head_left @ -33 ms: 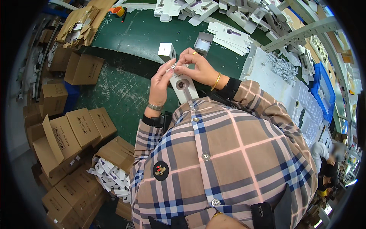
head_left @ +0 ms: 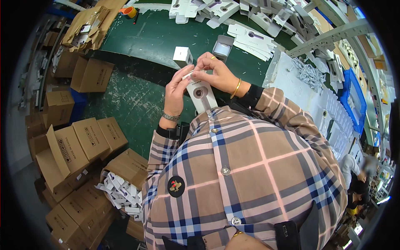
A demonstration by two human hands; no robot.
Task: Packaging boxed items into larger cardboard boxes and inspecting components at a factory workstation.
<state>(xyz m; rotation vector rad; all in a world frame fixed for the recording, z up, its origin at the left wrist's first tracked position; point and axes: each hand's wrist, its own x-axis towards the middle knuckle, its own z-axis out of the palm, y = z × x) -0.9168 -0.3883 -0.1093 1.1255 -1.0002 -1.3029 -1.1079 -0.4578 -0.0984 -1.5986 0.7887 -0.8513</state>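
Note:
A white product carton (head_left: 201, 96) with a dark round picture on its face is held close against my body. At its far end, my left hand (head_left: 177, 89) grips the left edge with bent fingers. From the other side, my right hand (head_left: 216, 74) has its thumb and fingers pinched at the same end, where the fingers hide part of the carton's top. Just beyond my fingertips a small white box (head_left: 182, 54) stands on the green table (head_left: 156, 35). To its right lies an open small grey-white box (head_left: 222, 46) with pale contents.
Flat white cartons (head_left: 251, 39) and a heap of cartons lie toward the back right. White cords (head_left: 308, 71) and a blue crate (head_left: 351, 102) are at the right. Brown shipping boxes (head_left: 68, 148) and a box of white cartons (head_left: 121, 189) stand left. Orange tape (head_left: 130, 11) lies far left.
My left hand has shifted very slightly to the right at the carton's far end. Nothing else visibly differs.

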